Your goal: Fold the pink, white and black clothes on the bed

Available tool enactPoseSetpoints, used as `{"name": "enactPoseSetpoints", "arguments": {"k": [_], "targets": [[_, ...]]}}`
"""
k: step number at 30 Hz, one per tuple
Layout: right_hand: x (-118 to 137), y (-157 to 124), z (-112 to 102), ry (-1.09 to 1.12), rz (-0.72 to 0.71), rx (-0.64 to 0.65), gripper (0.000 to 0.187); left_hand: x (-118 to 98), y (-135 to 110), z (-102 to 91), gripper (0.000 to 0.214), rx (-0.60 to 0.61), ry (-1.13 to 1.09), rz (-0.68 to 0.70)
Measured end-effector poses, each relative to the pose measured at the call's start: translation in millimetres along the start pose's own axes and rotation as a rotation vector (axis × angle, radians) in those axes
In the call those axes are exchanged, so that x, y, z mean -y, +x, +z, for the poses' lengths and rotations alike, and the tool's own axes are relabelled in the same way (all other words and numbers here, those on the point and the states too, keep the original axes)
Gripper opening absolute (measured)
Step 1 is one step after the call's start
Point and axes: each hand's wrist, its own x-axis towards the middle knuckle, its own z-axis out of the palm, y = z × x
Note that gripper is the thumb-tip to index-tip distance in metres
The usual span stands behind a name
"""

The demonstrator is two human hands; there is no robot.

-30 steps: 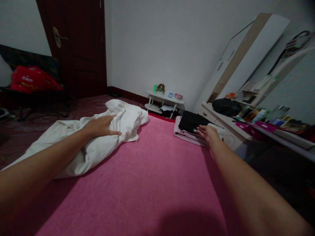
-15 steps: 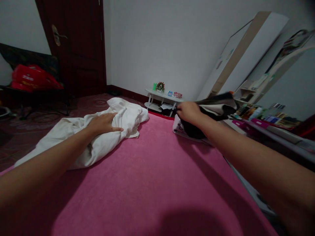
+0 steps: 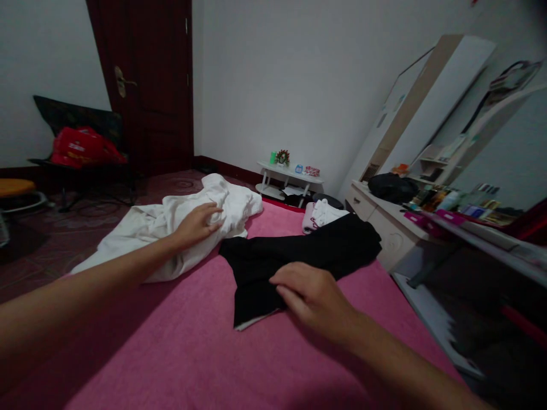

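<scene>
A black garment [image 3: 299, 256] lies spread across the pink bed cover [image 3: 192, 347]. My right hand [image 3: 314, 296] rests on its near edge, fingers curled down onto the cloth. Further left, my left hand [image 3: 197, 225] lies on a crumpled white garment [image 3: 171, 228], its fingers bent into the folds. Behind the black garment, at the far edge of the bed, sits a folded white and pink cloth [image 3: 318, 215].
A white dresser [image 3: 384, 228] with a black bag [image 3: 391, 187] and bottles stands right of the bed, under a mirror. A small white side table [image 3: 288, 179] is at the far wall. At the left are a dark door [image 3: 149, 85], a chair with a red bag [image 3: 83, 148] and an orange stool [image 3: 15, 188].
My right hand lifted the black garment off the folded pile at the bed's far edge and brought it down spread on the pink cover. My left hand stayed on the white garment.
</scene>
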Motion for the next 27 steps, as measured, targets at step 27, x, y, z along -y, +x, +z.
{"name": "enactPoseSetpoints", "arguments": {"k": [27], "targets": [[-144.9, -4.4, -95.2, -0.092, 0.648, -0.528, 0.01, -154.7, -85.5, -96.3, 0.014, 0.863, -0.345, 0.408]]}}
